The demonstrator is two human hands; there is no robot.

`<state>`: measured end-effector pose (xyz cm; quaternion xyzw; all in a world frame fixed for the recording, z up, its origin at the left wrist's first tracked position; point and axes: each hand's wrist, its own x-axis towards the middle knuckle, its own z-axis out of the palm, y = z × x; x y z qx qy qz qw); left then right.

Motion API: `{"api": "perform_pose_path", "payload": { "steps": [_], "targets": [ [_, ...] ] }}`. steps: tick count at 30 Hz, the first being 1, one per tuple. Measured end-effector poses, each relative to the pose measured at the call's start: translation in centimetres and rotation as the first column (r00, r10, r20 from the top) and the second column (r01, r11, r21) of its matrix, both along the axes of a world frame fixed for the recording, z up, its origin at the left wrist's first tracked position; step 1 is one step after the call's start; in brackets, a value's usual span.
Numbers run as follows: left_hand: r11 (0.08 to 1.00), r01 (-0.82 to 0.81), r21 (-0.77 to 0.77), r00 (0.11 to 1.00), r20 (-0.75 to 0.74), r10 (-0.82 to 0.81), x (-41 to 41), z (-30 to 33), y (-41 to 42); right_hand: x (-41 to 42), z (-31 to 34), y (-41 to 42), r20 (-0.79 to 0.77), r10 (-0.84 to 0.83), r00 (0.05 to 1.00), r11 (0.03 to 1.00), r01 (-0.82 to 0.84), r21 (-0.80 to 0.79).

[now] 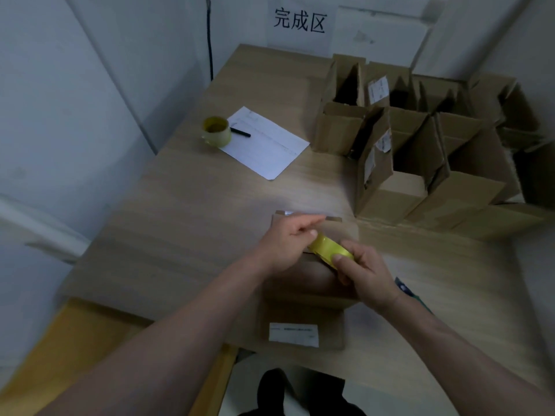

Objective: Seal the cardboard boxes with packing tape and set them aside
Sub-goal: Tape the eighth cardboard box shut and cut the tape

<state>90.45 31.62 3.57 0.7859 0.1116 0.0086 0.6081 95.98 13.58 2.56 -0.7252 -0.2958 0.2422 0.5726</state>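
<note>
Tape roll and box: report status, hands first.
Left hand and right hand both grip the yellow tape roll over the closed box. Open boxes wait behind, on the right. Nothing in the way.

Both bare forearms reach in from the near edge of the desk and meet over its middle — the left hand (285, 244) with fingers curled and thumb pinching, forefinger stretched forward, and the right hand (365, 270) just beside it, fingers and thumb curled in a grip.
</note>
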Motion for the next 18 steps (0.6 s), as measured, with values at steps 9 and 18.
{"api": "perform_pose_path", "payload": {
  "steps": [9,18],
  "targets": [
    [0.988,0.116,0.097,0.992,-0.06,-0.111,1.4,1.1,1.4,0.6,-0.3,-0.2,-0.005,0.021,1.0,0.999,-0.021,-0.035],
    [0.93,0.004,0.368,0.979,0.188,-0.079,0.6,0.1,0.2,0.9,0.0,-0.1,-0.07,0.023,0.997,1.0,-0.023,-0.004]
  ]
}}
